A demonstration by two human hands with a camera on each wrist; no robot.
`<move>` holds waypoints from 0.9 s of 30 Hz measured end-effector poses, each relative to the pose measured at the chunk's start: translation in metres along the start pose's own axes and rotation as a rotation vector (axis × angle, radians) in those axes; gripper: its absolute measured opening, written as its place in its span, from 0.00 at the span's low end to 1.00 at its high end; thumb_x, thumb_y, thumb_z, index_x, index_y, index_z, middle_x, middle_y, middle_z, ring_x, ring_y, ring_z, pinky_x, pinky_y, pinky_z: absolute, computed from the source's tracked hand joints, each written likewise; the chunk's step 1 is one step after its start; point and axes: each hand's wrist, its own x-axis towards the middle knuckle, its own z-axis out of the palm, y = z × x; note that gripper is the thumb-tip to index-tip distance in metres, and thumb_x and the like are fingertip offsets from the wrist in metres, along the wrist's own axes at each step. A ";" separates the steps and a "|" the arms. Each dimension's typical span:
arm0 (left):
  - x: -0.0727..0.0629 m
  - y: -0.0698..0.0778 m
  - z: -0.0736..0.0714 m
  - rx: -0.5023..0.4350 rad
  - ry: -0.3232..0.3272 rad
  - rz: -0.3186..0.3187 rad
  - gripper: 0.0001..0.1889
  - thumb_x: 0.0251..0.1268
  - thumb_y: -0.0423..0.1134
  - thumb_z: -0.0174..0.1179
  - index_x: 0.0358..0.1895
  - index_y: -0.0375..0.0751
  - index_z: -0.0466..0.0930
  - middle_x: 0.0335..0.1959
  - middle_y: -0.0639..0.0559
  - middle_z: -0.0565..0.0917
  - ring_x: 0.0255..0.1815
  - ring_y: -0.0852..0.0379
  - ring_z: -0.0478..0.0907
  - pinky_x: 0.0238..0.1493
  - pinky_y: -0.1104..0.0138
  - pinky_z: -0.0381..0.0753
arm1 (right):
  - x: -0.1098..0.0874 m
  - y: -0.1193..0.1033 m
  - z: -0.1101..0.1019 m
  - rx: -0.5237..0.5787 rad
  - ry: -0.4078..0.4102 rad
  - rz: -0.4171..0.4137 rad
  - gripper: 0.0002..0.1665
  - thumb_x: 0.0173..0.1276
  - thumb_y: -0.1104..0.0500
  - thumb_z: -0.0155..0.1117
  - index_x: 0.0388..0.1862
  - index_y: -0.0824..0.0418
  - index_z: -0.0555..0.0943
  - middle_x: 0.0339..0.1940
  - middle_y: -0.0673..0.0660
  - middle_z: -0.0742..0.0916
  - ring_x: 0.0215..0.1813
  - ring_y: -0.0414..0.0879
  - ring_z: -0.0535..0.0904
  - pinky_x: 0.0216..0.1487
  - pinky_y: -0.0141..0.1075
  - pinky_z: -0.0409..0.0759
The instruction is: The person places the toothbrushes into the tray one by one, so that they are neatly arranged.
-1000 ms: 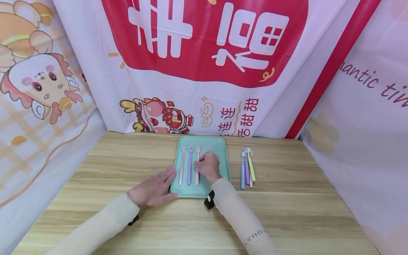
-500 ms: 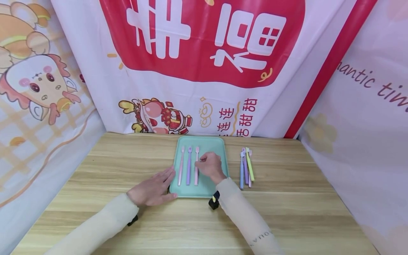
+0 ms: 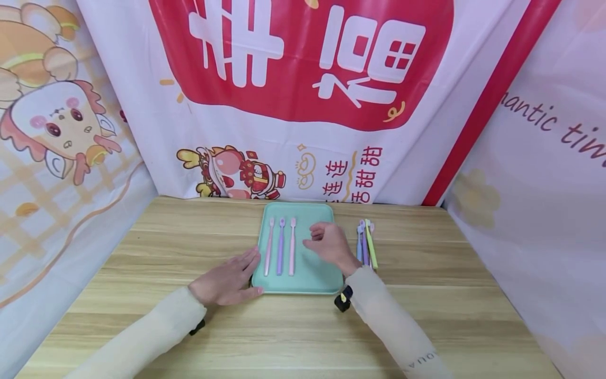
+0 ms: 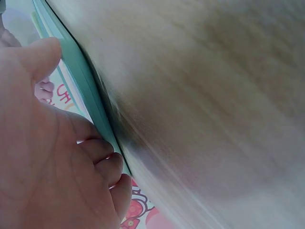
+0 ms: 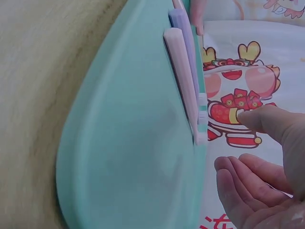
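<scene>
A mint green tray (image 3: 316, 275) lies on the wooden table with three toothbrushes side by side on its left half: pink (image 3: 269, 247), purple (image 3: 281, 246) and pink (image 3: 292, 246). My left hand (image 3: 228, 281) lies flat on the table, its fingers touching the tray's left edge (image 4: 90, 105). My right hand (image 3: 327, 243) hovers over the tray's right part, fingers loosely curled and holding nothing. In the right wrist view the tray (image 5: 128, 143) and the nearest pink toothbrush (image 5: 183, 81) lie beside my right hand's fingers (image 5: 248, 183).
A small pile of loose toothbrushes (image 3: 368, 246), blue, purple, yellow-green and pink, lies on the table right of the tray, close to my right hand. Printed cloth walls (image 3: 303, 105) close in the table at the back and both sides.
My right hand let go of the rightmost pink toothbrush on the tray and moved right, towards the loose pile. The left hand has stayed put.
</scene>
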 end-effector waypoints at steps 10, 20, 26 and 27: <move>-0.001 0.000 0.000 0.018 -0.006 -0.003 0.49 0.80 0.66 0.50 0.85 0.30 0.49 0.88 0.35 0.48 0.89 0.37 0.50 0.86 0.43 0.57 | -0.015 0.007 -0.053 -0.078 0.021 -0.048 0.27 0.68 0.56 0.76 0.64 0.64 0.84 0.58 0.65 0.90 0.57 0.53 0.88 0.61 0.46 0.88; -0.001 -0.001 0.002 0.004 0.016 0.016 0.49 0.80 0.65 0.50 0.84 0.28 0.50 0.88 0.33 0.49 0.88 0.36 0.51 0.86 0.43 0.58 | -0.034 0.030 -0.096 -0.242 0.008 0.006 0.31 0.70 0.55 0.74 0.69 0.64 0.80 0.61 0.64 0.89 0.61 0.57 0.87 0.62 0.50 0.88; -0.001 -0.001 0.000 -0.002 0.013 0.011 0.49 0.80 0.65 0.51 0.84 0.28 0.50 0.88 0.33 0.49 0.88 0.37 0.51 0.86 0.43 0.58 | -0.032 0.042 -0.113 -0.307 0.008 0.041 0.28 0.71 0.56 0.73 0.67 0.65 0.81 0.61 0.65 0.89 0.60 0.58 0.87 0.58 0.50 0.90; -0.001 -0.001 0.000 -0.003 0.011 0.009 0.49 0.80 0.65 0.51 0.84 0.28 0.50 0.88 0.34 0.49 0.88 0.37 0.51 0.86 0.43 0.58 | -0.032 0.044 -0.115 -0.320 0.007 0.043 0.27 0.72 0.56 0.73 0.66 0.65 0.82 0.61 0.65 0.89 0.60 0.58 0.87 0.59 0.50 0.89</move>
